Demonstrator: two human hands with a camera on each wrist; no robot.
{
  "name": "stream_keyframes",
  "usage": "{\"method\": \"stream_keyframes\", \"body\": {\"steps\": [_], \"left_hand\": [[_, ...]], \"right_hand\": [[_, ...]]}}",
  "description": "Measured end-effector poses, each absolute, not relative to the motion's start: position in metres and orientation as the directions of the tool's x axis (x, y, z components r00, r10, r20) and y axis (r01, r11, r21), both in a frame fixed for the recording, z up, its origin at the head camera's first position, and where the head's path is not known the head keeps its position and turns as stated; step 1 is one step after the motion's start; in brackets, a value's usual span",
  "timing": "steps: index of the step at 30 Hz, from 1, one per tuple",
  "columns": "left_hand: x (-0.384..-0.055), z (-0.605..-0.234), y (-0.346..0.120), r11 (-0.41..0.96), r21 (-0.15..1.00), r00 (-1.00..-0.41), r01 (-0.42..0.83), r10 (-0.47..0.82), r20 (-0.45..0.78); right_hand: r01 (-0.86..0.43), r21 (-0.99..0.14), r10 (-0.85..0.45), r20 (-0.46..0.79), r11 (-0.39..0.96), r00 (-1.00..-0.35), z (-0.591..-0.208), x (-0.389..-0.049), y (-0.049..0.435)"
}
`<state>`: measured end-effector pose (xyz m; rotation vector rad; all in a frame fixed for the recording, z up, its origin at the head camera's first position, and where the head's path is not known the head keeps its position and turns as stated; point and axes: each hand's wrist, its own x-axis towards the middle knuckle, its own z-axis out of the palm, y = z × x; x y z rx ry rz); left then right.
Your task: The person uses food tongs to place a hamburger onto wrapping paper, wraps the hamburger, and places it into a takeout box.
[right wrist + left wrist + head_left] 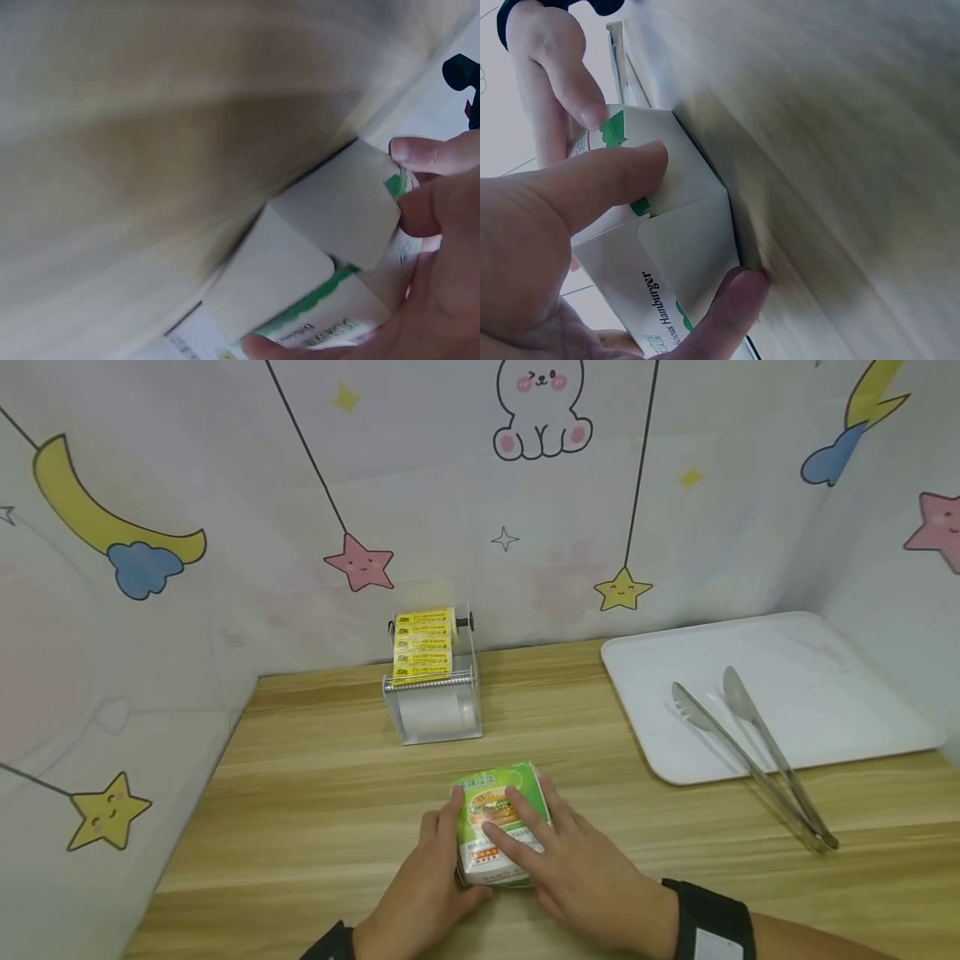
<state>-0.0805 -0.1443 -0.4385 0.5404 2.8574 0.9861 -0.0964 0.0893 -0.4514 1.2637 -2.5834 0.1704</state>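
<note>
A green and white hamburger box (pixel 491 806) with a burger picture on its lid sits closed on the wooden table in front of me. My left hand (pixel 427 877) holds its left side, the thumb against the near side. From the right, my right hand (pixel 592 868) grips the box, two fingers spread across the lid and others along the right side. The left wrist view shows the carton's white folded side panels (pixel 682 161) under the left thumb. In the right wrist view, white side flaps (pixel 262 270) with a green scalloped edge show beside the right hand.
A clear dispenser (pixel 438 710) with a roll of yellow labels (pixel 423 643) stands behind the box, near the back wall. At the right lies a white tray (pixel 862 718). Metal tongs (pixel 784 768) rest over its near edge, their joined end on the table.
</note>
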Motion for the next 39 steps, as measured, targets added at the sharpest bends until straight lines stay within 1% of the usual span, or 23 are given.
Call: {"method": "stream_keyframes", "body": {"steps": [4, 6, 11, 13, 15, 21, 24, 27, 32, 39], "left_hand": [[-0.084, -0.439, -0.145, 0.739, 0.6, -0.938, 0.307, 0.343, 0.058], [-0.085, -0.44, -0.145, 0.741, 0.598, -0.94, 0.305, 0.337, 0.063], [-0.087, -0.439, -0.147, 0.739, 0.619, -0.947, 0.266, 0.32, 0.026], [-0.087, -0.439, -0.148, 0.736, 0.628, -0.947, 0.252, 0.32, 0.005], [-0.086, -0.438, -0.148, 0.73, 0.635, -0.945, 0.254, 0.328, 0.001], [-0.087, -0.439, -0.149, 0.722, 0.636, -0.944, 0.273, 0.33, 0.03], [-0.088, -0.44, -0.15, 0.722, 0.637, -0.945, 0.269, 0.324, 0.032], [-0.089, -0.439, -0.149, 0.72, 0.647, -0.949, 0.253, 0.315, 0.021], [-0.091, -0.439, -0.15, 0.709, 0.669, -0.954, 0.222, 0.301, -0.003], [-0.089, -0.437, -0.152, 0.713, 0.666, -0.956, 0.221, 0.292, 0.004]], "right_hand": [[-0.781, 0.04, -0.757, 0.284, 0.623, -0.589, -0.45, -0.097, 0.089], [-0.784, 0.036, -0.759, 0.284, 0.62, -0.587, -0.449, -0.098, 0.09], [-0.79, -0.067, -0.754, 0.262, 0.609, -0.603, -0.445, -0.1, 0.095], [-0.788, -0.088, -0.752, 0.25, 0.609, -0.61, -0.445, -0.099, 0.095], [-0.788, -0.066, -0.754, 0.252, 0.612, -0.606, -0.447, -0.099, 0.094], [-0.79, 0.076, -0.765, 0.318, 0.609, -0.559, -0.457, -0.101, 0.092], [-0.783, 0.105, -0.77, 0.304, 0.613, -0.561, -0.457, -0.103, 0.092], [-0.775, 0.069, -0.761, 0.257, 0.629, -0.595, -0.453, -0.105, 0.092], [-0.751, -0.059, -0.732, 0.188, 0.658, -0.655, -0.446, -0.106, 0.093], [-0.749, -0.129, -0.713, 0.239, 0.65, -0.66, -0.443, -0.107, 0.097]]}}
